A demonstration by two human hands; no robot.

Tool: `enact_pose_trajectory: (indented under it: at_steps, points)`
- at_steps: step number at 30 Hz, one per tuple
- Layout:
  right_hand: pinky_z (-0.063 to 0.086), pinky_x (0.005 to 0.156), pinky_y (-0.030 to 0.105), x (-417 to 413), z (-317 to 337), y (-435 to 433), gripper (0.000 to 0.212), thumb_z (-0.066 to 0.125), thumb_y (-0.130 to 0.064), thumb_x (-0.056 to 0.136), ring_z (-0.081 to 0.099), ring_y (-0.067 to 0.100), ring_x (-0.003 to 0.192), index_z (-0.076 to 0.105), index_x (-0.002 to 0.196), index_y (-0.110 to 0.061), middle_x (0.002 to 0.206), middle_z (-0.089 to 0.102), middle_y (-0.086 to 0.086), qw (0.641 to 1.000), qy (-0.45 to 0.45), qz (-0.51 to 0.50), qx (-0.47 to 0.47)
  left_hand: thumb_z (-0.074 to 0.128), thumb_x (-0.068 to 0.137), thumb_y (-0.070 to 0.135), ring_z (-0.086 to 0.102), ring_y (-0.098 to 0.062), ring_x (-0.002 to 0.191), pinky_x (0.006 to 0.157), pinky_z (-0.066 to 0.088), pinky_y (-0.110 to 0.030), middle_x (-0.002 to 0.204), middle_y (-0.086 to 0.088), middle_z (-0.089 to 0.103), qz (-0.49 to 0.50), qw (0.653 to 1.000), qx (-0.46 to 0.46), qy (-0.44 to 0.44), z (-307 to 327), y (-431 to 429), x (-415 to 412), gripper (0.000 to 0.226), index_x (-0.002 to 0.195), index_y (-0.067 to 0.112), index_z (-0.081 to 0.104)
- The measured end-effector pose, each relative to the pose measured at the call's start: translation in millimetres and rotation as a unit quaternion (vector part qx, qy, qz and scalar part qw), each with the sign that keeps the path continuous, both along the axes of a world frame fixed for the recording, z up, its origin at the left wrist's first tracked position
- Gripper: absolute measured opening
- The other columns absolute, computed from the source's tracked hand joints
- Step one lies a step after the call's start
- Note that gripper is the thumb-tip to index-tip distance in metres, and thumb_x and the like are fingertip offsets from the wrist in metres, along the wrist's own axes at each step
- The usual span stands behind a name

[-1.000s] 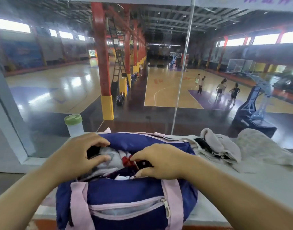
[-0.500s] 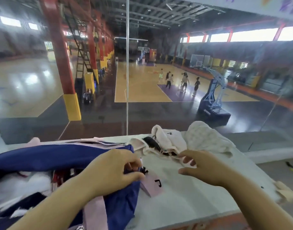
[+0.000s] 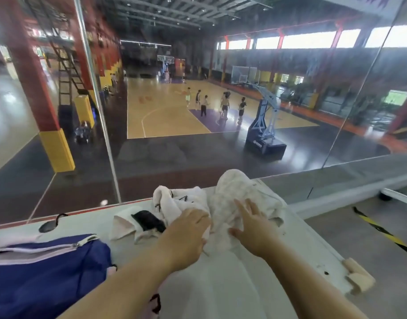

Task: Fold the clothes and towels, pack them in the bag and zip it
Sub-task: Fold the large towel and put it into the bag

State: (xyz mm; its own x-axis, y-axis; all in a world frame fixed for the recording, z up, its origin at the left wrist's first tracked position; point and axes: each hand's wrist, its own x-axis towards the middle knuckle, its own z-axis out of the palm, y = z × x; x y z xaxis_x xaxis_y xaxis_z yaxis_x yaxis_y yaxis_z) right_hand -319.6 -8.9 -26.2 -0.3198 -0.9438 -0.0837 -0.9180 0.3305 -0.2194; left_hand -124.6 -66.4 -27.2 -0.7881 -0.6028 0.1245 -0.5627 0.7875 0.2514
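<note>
- Left hand closes on the crumpled white garment, just ahead of it on the tabletop.
- Right hand lies open, fingers spread flat on the white towel, whose bunched length runs away from it.
- Blue bag sits left of both hands, unzipped.

Bag blocks left; ledge bare
</note>
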Motion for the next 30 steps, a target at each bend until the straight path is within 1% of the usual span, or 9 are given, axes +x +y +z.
enact_pose_trajectory:
  at_steps: [3, 8, 11, 15, 19, 21, 24, 27, 30]
  points:
    - [0.033, 0.104, 0.038, -7.0, -14.5, -11.7, 0.062, 0.044, -0.05, 0.093, 0.026, 0.03, 0.138, 0.018, 0.148, -0.036, 0.156, 0.019, -0.001, 0.999, 0.031, 0.038, -0.003, 0.025, 0.077, 0.046, 0.036, -0.02, 0.12, 0.11, 0.023, -0.031, 0.127, 0.003, 0.046, -0.008, 0.998, -0.051, -0.044, -20.1, -20.6, -14.8, 0.056, 0.119, 0.019, 0.047]
    - [0.048, 0.078, 0.033, -28.5, -30.6, -13.1, 0.023, 0.051, -0.033, 0.091, 0.052, 0.021, 0.112, 0.062, 0.112, -0.033, 0.12, 0.057, -0.011, 0.993, -0.01, 0.061, -0.1, 0.014, 0.065, 0.063, 0.035, -0.024, 0.116, 0.1, 0.036, -0.036, 0.134, 0.012, 0.039, 0.06, 0.994, -0.029, -0.084, -21.3, -33.0, -16.6, 0.077, 0.126, 0.028, 0.044]
    - [0.05, 0.076, 0.036, -37.5, -31.5, -1.4, 0.017, 0.057, -0.029, 0.088, 0.057, 0.017, 0.1, 0.068, 0.1, -0.029, 0.106, 0.063, -0.011, 0.988, -0.046, 0.07, -0.129, 0.009, 0.063, 0.061, 0.034, -0.024, 0.115, 0.097, 0.038, -0.037, 0.137, 0.013, 0.035, 0.084, 0.989, -0.037, -0.12, -15.3, -33.1, -9.3, 0.082, 0.131, 0.029, 0.042]
    - [0.044, 0.076, 0.018, -40.7, -20.0, 26.0, 0.017, 0.062, -0.036, 0.087, 0.055, 0.004, 0.087, 0.071, 0.099, -0.028, 0.092, 0.06, -0.017, 0.983, -0.109, 0.075, -0.125, 0.009, 0.061, 0.075, 0.03, -0.021, 0.122, 0.101, 0.032, -0.041, 0.136, 0.017, 0.036, 0.105, 0.989, 0.003, -0.103, -3.4, -24.1, -9.0, 0.084, 0.128, 0.039, 0.044]
    - [0.042, 0.072, 0.018, -38.7, -6.7, 47.8, 0.016, 0.069, -0.039, 0.081, 0.054, 0.001, 0.078, 0.074, 0.089, -0.026, 0.081, 0.06, -0.013, 0.977, -0.162, 0.057, -0.13, 0.03, 0.053, 0.091, 0.025, -0.015, 0.124, 0.105, 0.018, -0.041, 0.131, 0.019, 0.036, 0.044, 0.994, 0.075, -0.071, 6.5, -3.4, -20.5, 0.085, 0.127, 0.049, 0.041]
    - [0.045, 0.073, 0.021, -36.6, -1.8, 55.2, 0.013, 0.07, -0.038, 0.08, 0.056, 0.004, 0.079, 0.074, 0.084, -0.026, 0.082, 0.063, -0.008, 0.972, -0.191, 0.044, -0.129, 0.048, 0.063, 0.081, 0.038, -0.011, 0.12, 0.105, 0.027, -0.037, 0.127, 0.018, 0.047, 0.009, 0.991, 0.118, -0.07, 8.4, 9.1, -25.1, 0.073, 0.127, 0.046, 0.046]
    - [0.047, 0.075, 0.021, -37.3, 6.9, 65.1, 0.009, 0.071, -0.035, 0.081, 0.059, 0.005, 0.081, 0.075, 0.082, -0.027, 0.083, 0.066, -0.007, 0.964, -0.226, 0.019, -0.138, 0.06, 0.085, 0.034, 0.06, -0.003, 0.085, 0.079, 0.044, -0.021, 0.091, 0.014, 0.067, 0.018, 0.98, 0.195, 0.038, 8.6, 20.7, -24.2, 0.011, 0.094, 0.035, 0.066]
    - [0.044, 0.074, 0.017, -39.6, 16.8, 75.2, 0.007, 0.071, -0.03, 0.082, 0.059, 0.004, 0.081, 0.076, 0.079, -0.027, 0.08, 0.066, -0.011, 0.962, -0.218, 0.004, -0.167, 0.058, 0.085, 0.02, 0.061, -0.007, 0.072, 0.071, 0.049, -0.026, 0.073, 0.009, 0.068, 0.058, 0.98, 0.183, 0.06, 7.6, 25.6, -16.4, 0.015, 0.073, 0.027, 0.065]
    - [0.045, 0.074, 0.021, -34.3, 23.5, 81.3, 0.01, 0.068, -0.028, 0.085, 0.057, 0.006, 0.078, 0.073, 0.078, -0.022, 0.078, 0.065, -0.011, 0.959, -0.188, -0.022, -0.211, 0.063, 0.084, 0.033, 0.061, -0.005, 0.074, 0.07, 0.051, -0.027, 0.08, 0.008, 0.068, 0.07, 0.968, 0.223, 0.095, 5.7, 35.3, -12.0, 0.007, 0.08, 0.028, 0.063]
